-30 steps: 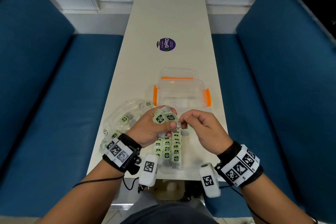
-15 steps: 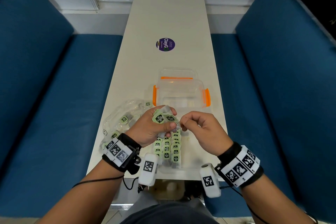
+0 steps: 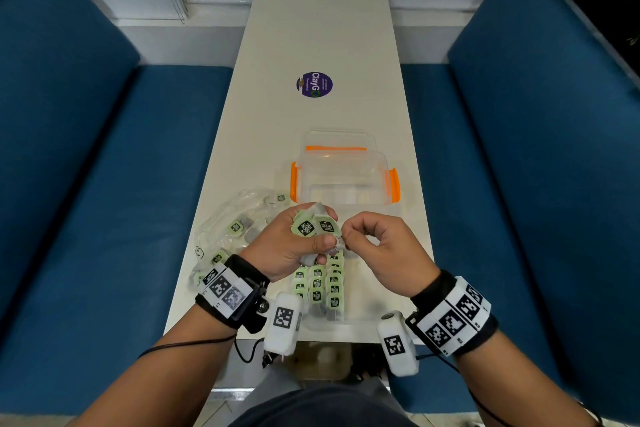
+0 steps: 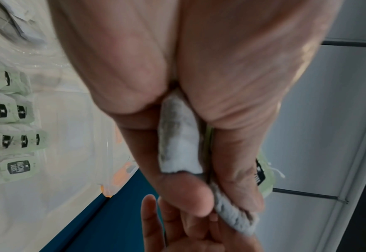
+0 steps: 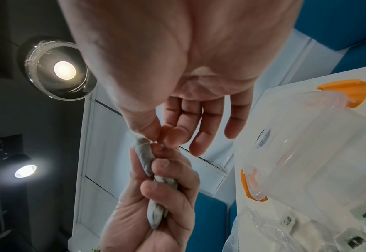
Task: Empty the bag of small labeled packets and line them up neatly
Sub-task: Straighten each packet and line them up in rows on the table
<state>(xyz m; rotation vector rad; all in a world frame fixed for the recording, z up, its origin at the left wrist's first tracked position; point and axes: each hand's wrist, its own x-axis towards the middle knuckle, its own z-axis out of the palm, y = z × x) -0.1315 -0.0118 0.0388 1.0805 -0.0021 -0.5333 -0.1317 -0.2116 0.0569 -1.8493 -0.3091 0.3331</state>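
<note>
My left hand (image 3: 277, 253) grips a bundle of small packets (image 3: 313, 227), grey pouches with pale green labelled tags, above the near part of the table. The right hand (image 3: 377, 246) is beside it, thumb and forefinger pinching the end of one grey packet (image 5: 143, 153) that sticks out of the left fist (image 5: 156, 213). The other right fingers are spread loosely. Below the hands, several packets (image 3: 325, 288) lie in neat rows. A crumpled clear bag (image 3: 235, 222) with several packets inside lies to the left.
A clear plastic container (image 3: 346, 177) with orange latches stands just beyond the hands. A round purple sticker (image 3: 314, 84) is on the white table (image 3: 322, 28) farther back. Blue bench seats (image 3: 104, 184) flank the table on both sides.
Both hands stay together over the rows. The right hand has shifted its pinch slightly along the end of the bundle.
</note>
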